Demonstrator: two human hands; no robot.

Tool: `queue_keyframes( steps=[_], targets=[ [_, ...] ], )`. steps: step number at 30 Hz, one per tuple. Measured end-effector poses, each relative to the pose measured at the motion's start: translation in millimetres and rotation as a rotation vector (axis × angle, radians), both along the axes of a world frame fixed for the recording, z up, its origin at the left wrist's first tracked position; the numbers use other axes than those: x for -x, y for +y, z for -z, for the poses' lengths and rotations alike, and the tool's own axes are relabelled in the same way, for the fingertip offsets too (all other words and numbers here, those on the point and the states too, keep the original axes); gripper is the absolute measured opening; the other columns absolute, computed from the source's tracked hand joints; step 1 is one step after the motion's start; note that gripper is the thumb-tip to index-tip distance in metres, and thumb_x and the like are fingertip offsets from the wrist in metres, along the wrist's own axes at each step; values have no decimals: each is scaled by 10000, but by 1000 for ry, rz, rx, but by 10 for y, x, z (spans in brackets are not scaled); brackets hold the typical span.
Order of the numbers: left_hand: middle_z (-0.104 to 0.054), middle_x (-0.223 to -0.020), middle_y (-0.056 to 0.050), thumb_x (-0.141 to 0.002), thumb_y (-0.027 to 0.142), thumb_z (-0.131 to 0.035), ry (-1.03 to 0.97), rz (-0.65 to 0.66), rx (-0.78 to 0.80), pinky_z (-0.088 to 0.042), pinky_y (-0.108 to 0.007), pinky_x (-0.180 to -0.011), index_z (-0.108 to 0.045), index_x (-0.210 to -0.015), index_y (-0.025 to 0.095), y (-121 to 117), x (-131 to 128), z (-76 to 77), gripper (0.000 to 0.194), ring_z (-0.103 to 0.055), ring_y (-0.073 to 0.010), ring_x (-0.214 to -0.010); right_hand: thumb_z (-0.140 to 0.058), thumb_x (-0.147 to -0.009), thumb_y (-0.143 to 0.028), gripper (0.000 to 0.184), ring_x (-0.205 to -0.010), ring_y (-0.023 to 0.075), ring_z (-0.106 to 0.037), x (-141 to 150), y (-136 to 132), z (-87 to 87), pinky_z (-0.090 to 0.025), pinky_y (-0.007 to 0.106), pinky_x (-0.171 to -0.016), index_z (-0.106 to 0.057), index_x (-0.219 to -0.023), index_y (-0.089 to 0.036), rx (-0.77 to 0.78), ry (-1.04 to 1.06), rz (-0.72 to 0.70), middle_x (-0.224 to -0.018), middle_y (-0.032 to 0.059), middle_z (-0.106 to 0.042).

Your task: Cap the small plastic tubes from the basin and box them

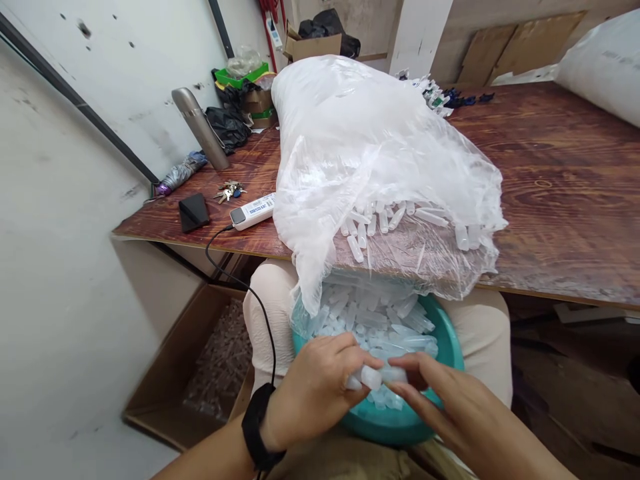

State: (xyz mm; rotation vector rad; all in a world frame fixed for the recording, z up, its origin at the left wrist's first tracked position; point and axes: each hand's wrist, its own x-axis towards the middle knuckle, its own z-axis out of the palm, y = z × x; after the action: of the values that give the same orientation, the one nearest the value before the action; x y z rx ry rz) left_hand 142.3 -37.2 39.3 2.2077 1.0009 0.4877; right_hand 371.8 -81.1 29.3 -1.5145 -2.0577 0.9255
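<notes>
Curled closed over the teal basin [453,337], gripping a few white plastic tubes [371,378] between thumb and fingers of the left hand [320,380]. Pinched nearly shut just beside those, holding a translucent tube [394,375] by thumb and fingertips of the right hand [440,393]. Too closely bunched to tell whether touching at the ends. Strapped around the left wrist, a black band [257,427].

Heaped inside the teal basin, loose tubes [385,320] of the same whitish kind, lying at all angles. On both sides of the basin, pale trouser legs [270,293]. To the left of the basin and lower down, an open cardboard box [167,350] with many small clear pieces [220,373] inside.

Beyond the basin, on a reddish-brown wooden table [575,167], a large white plastic bag [325,120], bulging, with its open mouth hanging over the near edge toward the basin. Spilled at that mouth, more tubes [385,220]. Beyond the basin to the left, a white device [253,212] with a black cable [270,327] running down toward the left wrist; farther left, keys [230,191], a flat black item [193,212], a tilted-looking metallic bottle [200,127] and a folded umbrella [183,172]. Farthest from the basin, a green tray [243,77] at back left and another full white bag [610,67] at far right.
</notes>
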Motion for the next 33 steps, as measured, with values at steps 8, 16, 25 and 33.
queue_keyframes(
  steps=[8, 16, 25, 33],
  targets=[
    [-677, -900, -9, -887, 236, -688, -2, 27, -4, -458, -274, -717, -703, -1068, 246, -136, 27, 93, 183, -653, -173, -814, -296, -1062, -456, 457, -630, 206, -669, 44, -30, -59, -489, 300, -577, -604, -779, -272, 39, -107, -140, -728, 34, -682],
    [-666, -861, -3, -877, 247, -706, 28, -2, -6, -452, -272, -696, -698, -1009, 234, -135, 54, 65, 133, -647, -173, -794, -425, -1038, -300, 247, -984, 219, -733, 78, -101, 4, -582, 309, -814, -581, -1226, -341, -98, 76, -112, -1079, 31, -750],
    [-695, -879, -17, -876, 180, -678, 10, -50, -71, -493, -291, -716, -691, -1062, 246, -302, 278, 45, 198, -666, -196, -815, -400, -1053, -360, 267, -998, 196, -711, 296, -53, 38, -547, 291, -862, -530, -1279, -302, 84, 180, -100, -1098, 36, -730],
    [-714, -1025, -49, -786, 557, -697, 8, -1222, 169, -580, -344, -780, -636, -1190, 218, -273, 1705, 568, 531, -709, -249, -867, -465, -1048, -291, 207, -1055, 251, -680, 418, 209, 227, -502, 371, -902, -635, -1156, -244, 235, -100, -278, -1122, 61, -709]
  ],
)
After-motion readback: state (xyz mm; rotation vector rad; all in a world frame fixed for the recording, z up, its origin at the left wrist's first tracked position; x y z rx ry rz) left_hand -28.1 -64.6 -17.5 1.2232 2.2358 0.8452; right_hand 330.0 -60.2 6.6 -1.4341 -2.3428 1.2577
